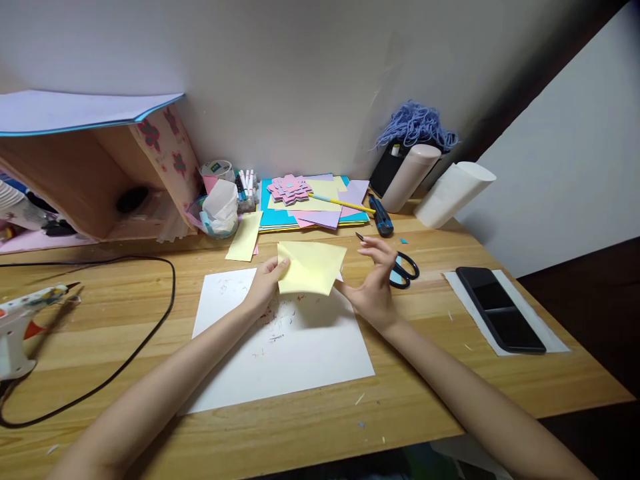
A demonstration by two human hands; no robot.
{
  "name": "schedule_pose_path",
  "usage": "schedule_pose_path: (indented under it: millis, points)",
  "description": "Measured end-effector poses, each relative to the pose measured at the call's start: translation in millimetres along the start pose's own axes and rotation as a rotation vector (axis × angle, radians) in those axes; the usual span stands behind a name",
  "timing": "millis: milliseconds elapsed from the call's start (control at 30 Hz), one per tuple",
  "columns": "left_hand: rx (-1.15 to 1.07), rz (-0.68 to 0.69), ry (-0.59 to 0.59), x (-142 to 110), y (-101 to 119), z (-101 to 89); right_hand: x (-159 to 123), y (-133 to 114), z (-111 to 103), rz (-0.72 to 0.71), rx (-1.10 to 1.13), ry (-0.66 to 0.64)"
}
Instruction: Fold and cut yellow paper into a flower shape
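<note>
Forearms, two, bare: left forearm point(200, 360) entering near left; right forearm point(450, 380) entering near right; both converging toward the middle. Left hand point(267, 285): pinching, thumb uppermost. Right hand point(374, 290): thumb stretched leftward, fingers bent on its far side.

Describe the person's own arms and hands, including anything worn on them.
The left arm and right arm are bare, with no sleeve in view. The left hand and right hand are ungloved. No watch, bracelet, ring or marking shows; fine nail detail is too small to tell.
</note>
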State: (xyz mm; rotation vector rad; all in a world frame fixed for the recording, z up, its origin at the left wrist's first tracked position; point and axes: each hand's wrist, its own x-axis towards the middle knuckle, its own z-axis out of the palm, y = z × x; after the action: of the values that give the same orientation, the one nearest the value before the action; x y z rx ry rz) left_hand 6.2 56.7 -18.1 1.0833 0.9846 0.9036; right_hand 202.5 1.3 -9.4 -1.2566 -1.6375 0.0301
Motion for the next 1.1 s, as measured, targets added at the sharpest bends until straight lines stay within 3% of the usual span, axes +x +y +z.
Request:
schedule_pose_path:
  millis: [67, 167, 367, 533, 633, 833, 1100]
  points:
    - [-0.035, -0.002, -0.003, -1.6, -0.8, 1.4, -1.5, 2.4, 2.6, 0.093, 0.144, -0.085]
    - [-0.059, 0.018, -0.001, -4.9, -2.1, 4.5, -6.3, 0.3, 7.8, 0.168, 0.243, -0.322]
    - [-0.039, 0.038, 0.062, -5.4, -3.6, 5.0, -8.9, -2.8, 9.2, 0.128, 0.237, -0.544]
    - [0.045, 0.045, 0.062, -3.2, -7.5, 3.3, -7.1, 0.9, 8.4, 0.036, 0.172, -0.531]
    - [0.096, 0.070, 0.039, -3.2, -11.6, 3.9, -7.0, 1.1, 8.5, 0.050, 0.182, -0.508]
    - [0.198, 0.112, -0.018, -3.3, -17.3, 3.2, -4.6, 0.6, 7.8, 0.203, 0.283, -0.476]
    - [0.313, 0.186, -0.085, -4.1, -11.2, 3.4, -9.3, 7.8, 17.7, 0.511, 0.643, -0.471]
